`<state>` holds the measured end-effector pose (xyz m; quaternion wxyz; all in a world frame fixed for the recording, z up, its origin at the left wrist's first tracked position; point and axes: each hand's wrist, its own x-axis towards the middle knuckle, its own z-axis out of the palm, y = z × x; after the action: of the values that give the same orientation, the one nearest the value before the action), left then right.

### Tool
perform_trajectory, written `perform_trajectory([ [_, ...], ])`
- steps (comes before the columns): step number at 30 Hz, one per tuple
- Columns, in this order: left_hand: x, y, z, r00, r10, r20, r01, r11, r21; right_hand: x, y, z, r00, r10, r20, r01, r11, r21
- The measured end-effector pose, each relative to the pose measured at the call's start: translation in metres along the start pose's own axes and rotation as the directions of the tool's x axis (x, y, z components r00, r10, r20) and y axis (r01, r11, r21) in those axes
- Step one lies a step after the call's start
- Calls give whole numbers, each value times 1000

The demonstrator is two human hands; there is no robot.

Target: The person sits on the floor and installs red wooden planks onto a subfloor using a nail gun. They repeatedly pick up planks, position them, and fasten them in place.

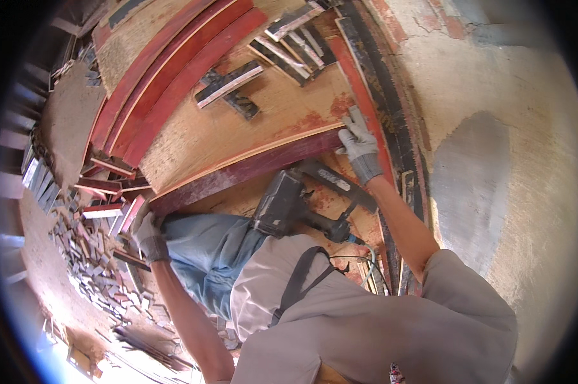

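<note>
A long dark red wooden board (250, 163) lies at a slant across the worktable, its upper edge pale bare wood. My gloved left hand (148, 235) grips its left end, close to a small red-and-white block (131, 216). At the right end my gloved right hand (359, 148) closes around the board, by the table's red edge strip. Between the board and my body lies a black nail gun (289, 201) with a long magazine, touched by neither hand. A hose (368, 256) runs from its handle.
Curved red boards (180, 70) are laid side by side at the far left. Short black-and-white wood pieces (228, 86) sit on the table (186, 144), with more blocks (289, 51) behind. Offcuts (97, 262) litter the floor at left. A plastered wall (474, 83) stands at right.
</note>
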<state>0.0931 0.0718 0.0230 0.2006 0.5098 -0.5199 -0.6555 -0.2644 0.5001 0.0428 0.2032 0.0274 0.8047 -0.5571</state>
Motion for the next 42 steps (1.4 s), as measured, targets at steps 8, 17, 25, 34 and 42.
perform_trajectory([
  [8, -6, 13, 23, 994, -72, -79, 87, 975, 206, 3, -6, 9, 996, 64, -65, -59, 995, 75],
  [17, -1, 1, 16, 984, -7, -176, 65, 943, 326, 11, -12, 21, 993, 96, -71, -88, 990, 106],
  [25, -25, 34, 69, 879, 419, -227, -105, 634, 766, 10, -10, 26, 988, 116, -101, -93, 974, 206],
  [34, -61, 34, 233, 589, 373, 717, -800, 143, 583, 4, -13, 28, 979, 159, -128, -120, 955, 270],
  [42, -52, 28, 233, 597, 462, 656, -799, 264, 540, -4, -10, 34, 983, 161, -92, -131, 953, 272],
])
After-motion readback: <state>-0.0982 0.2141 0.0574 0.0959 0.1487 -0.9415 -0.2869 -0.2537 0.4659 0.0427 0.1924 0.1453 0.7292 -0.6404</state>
